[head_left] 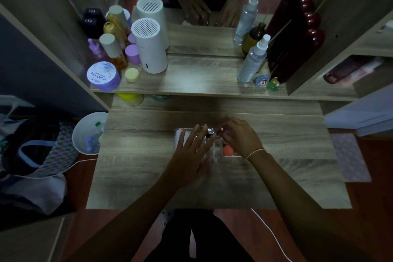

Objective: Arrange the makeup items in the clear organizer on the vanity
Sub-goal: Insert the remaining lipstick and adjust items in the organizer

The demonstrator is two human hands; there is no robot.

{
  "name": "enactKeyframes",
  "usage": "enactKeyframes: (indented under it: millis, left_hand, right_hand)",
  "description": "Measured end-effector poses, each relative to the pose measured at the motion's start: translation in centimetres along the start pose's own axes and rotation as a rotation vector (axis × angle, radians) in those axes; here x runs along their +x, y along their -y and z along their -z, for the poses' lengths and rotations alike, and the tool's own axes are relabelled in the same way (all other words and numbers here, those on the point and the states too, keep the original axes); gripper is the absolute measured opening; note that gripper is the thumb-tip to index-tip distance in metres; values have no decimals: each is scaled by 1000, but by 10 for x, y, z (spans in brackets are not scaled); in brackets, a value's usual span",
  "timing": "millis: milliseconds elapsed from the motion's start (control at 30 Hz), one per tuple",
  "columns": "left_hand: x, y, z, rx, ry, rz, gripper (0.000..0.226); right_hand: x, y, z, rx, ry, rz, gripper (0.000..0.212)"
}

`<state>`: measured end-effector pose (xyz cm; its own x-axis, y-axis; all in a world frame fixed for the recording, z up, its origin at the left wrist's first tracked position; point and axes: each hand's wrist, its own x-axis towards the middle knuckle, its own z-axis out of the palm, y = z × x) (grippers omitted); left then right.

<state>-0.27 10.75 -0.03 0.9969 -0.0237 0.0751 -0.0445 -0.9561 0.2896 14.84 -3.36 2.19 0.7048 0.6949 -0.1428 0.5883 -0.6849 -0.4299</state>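
Observation:
A clear organizer (179, 134) sits on the wooden vanity top, mostly covered by my hands. My left hand (191, 153) lies flat over its left and middle compartments with fingers spread, holding nothing. My right hand (239, 137) hovers over the organizer's right side, fingertips pinched on a small red-capped makeup item (221, 130) at the far edge. An orange makeup sponge (228, 150) rests in the front right compartment beside my right wrist. A dark tube with a silvery end (210, 130) lies between my two hands.
The raised shelf behind holds a purple jar (103, 76), bottles, a white cylinder (150, 45), a spray bottle (253, 59), two small figurines (268, 82) and a dark red object by the mirror. A white bin (90, 133) stands left of the vanity. A white cable (274, 238) trails on the floor.

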Motion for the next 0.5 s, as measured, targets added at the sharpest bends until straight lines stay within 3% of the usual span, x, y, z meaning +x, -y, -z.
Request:
enactKeyframes:
  millis: [333,500]
  left_hand:
    - [-1,0,-2,-35,46,17,61]
    - [-3,9,-3,-113,-67,105,62]
  right_hand:
    - [-2,6,2,9,8,-38,28]
    - [-7,4,11,57,-2,-37,47]
